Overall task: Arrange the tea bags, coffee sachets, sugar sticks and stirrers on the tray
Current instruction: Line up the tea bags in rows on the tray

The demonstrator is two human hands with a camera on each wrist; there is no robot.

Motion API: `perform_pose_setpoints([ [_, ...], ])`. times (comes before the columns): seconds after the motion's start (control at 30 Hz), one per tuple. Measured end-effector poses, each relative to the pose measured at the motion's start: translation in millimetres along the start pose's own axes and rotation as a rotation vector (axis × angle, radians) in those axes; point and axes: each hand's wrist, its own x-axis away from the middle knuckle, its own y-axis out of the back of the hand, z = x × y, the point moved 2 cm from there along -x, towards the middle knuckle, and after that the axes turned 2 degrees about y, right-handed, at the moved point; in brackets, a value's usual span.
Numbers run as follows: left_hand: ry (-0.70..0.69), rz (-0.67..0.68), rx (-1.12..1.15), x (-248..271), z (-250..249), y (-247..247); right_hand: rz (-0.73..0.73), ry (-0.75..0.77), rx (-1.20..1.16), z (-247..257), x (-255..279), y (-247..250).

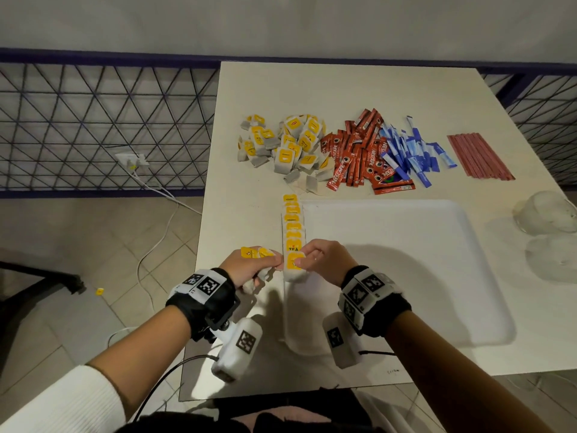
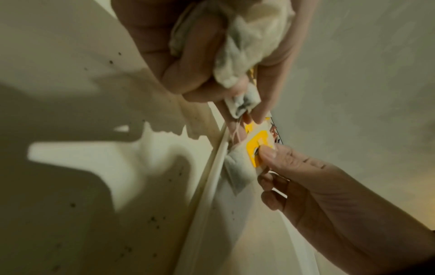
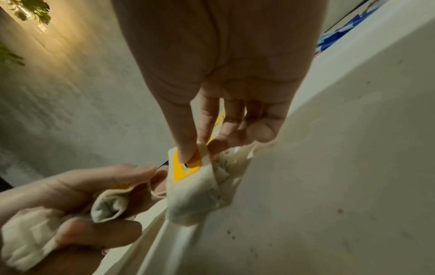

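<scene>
— White table (image 1: 368, 89) against a dark lattice railing (image 1: 93, 120); what lies on it?

— Along the far side, a heap of yellow-tagged tea bags (image 1: 282, 145), red Nescafé sachets (image 1: 356, 157), blue sugar sticks (image 1: 412, 151) and a neat row of reddish stirrers (image 1: 479, 156). Nearer, a white tray (image 1: 406, 276) with a line of tea bags (image 1: 293, 225) along its left edge.

— And the right hand (image 1: 321, 260)?

— Its thumb and forefinger pinch the yellow tag of a tea bag (image 2: 242, 163) at the near end of that line, the pouch hanging just below the fingertips, on the tray's left rim.

— The left hand (image 1: 249, 267)?

— Curled round a bunch of tea bags (image 2: 247, 46), yellow tags poking out past the knuckles, pouches crumpled in the palm. It sits just left of the tray's rim, its fingertips nearly meeting the right hand's.
</scene>
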Motion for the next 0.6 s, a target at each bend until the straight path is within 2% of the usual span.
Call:
perform_pose_setpoints([
  [0.1,-0.007,-0.008,0.023,-0.8,-0.3,3.7,-0.018,0.003,0.019,1.3,-5.1,1.5],
  [0.3,-0.022,0.016,-0.082,1.8,-10.8,1.2,-0.044,0.064,0.030,3.9,-14.4,2.8],
  [0.6,0.010,0.063,-0.059,9.1,-20.3,-3.5,-0.050,0.026,-0.008,-7.0,-15.1,-0.2],
])
